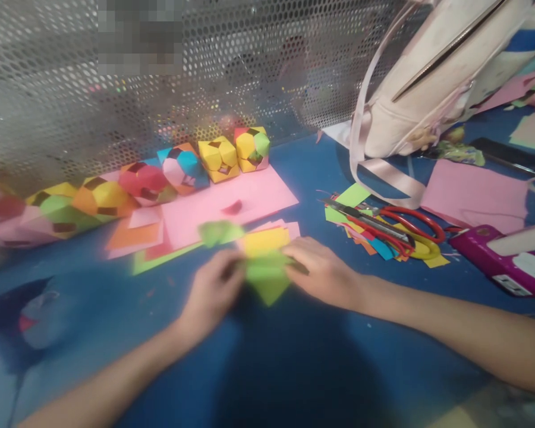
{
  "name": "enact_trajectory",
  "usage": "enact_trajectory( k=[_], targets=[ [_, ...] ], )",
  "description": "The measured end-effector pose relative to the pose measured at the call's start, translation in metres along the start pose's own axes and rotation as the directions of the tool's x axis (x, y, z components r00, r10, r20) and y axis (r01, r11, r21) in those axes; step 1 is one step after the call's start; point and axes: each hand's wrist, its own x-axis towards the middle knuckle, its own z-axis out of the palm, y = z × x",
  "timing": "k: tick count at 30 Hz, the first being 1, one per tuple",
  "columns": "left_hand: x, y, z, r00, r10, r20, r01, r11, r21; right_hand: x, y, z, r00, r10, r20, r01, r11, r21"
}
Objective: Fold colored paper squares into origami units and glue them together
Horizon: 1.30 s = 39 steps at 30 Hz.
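Note:
A green folded piece of paper [268, 279] is between my two hands, its lower end coming to a point. My left hand [216, 285] pinches its left edge, and my right hand [318, 270] grips the right edge. Both hands are slightly blurred, and the fingertips are partly hidden. Just behind the green paper lie yellow paper [265, 241] and some pink sheets. Another small green folded paper [220, 233] sits beyond my left hand, near the edge of a large pink sheet [267, 193].
Several folded paper balls [218, 159] line the perforated metal panel [249, 77] at the back. Red-handled scissors [410, 223] lie on paper scraps [383, 246] to the right. Beyond are a purple device [499, 261], a pink square sheet [472, 193] and a pale bag [410, 89].

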Motion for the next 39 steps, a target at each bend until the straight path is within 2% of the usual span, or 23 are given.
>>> enact_trajectory(
  k=[2, 5, 9, 12, 14, 16, 19, 21, 24, 27, 30, 32, 36, 39],
  targets=[
    [0.002, -0.003, 0.000, 0.997, 0.076, 0.032, -0.078, 0.994, 0.081, -0.001, 0.001, 0.000, 0.992, -0.122, 0.018, 0.123, 0.989, -0.080],
    [0.004, -0.006, 0.000, 0.981, 0.186, 0.053, -0.192, 0.970, 0.152, -0.001, 0.001, 0.001, 0.983, -0.175, 0.050, 0.180, 0.976, -0.122],
    [0.005, -0.008, -0.002, 0.966, 0.248, 0.070, -0.257, 0.948, 0.185, -0.002, 0.000, 0.001, 0.984, -0.170, 0.048, 0.173, 0.981, -0.092],
    [0.003, -0.005, -0.005, 0.973, 0.219, 0.067, -0.228, 0.957, 0.182, -0.002, -0.003, -0.001, 0.997, -0.075, 0.012, 0.075, 0.997, 0.002],
    [0.000, 0.000, -0.006, 0.979, 0.183, 0.091, -0.195, 0.970, 0.142, -0.001, -0.007, -0.004, 0.998, 0.066, 0.019, -0.067, 0.993, 0.102],
    [-0.003, 0.006, -0.006, 0.985, 0.112, 0.133, -0.121, 0.991, 0.058, 0.001, -0.011, -0.009, 0.973, 0.223, 0.067, -0.232, 0.947, 0.220],
    [-0.006, 0.015, -0.005, 0.984, -0.099, 0.149, 0.112, 0.990, -0.085, 0.005, -0.016, -0.013, 0.896, 0.417, 0.154, -0.442, 0.798, 0.410],
    [-0.007, 0.020, -0.004, 0.957, -0.236, 0.168, 0.265, 0.948, -0.178, 0.008, -0.018, -0.014, 0.845, 0.492, 0.210, -0.523, 0.675, 0.520],
    [-0.008, 0.027, -0.005, 0.931, -0.282, 0.232, 0.341, 0.897, -0.280, 0.012, -0.019, -0.015, 0.811, 0.519, 0.272, -0.565, 0.573, 0.594],
    [-0.011, 0.030, -0.006, 0.952, -0.247, 0.179, 0.287, 0.925, -0.249, 0.014, -0.018, -0.019, 0.810, 0.491, 0.322, -0.583, 0.609, 0.537],
    [-0.012, 0.027, -0.006, 0.974, -0.194, 0.113, 0.209, 0.969, -0.130, 0.014, -0.016, -0.024, 0.813, 0.450, 0.369, -0.575, 0.722, 0.386],
    [-0.012, 0.023, -0.004, 0.984, -0.133, 0.121, 0.141, 0.988, -0.059, 0.013, -0.015, -0.025, 0.826, 0.431, 0.364, -0.541, 0.788, 0.294],
    [-0.011, 0.016, -0.002, 0.986, -0.004, 0.166, -0.011, 0.996, 0.087, 0.008, -0.012, -0.020, 0.881, 0.375, 0.290, -0.443, 0.869, 0.222],
    [-0.010, 0.012, -0.003, 0.978, 0.067, 0.196, -0.098, 0.984, 0.151, 0.003, -0.010, -0.013, 0.961, 0.212, 0.176, -0.245, 0.949, 0.199]
  ],
)
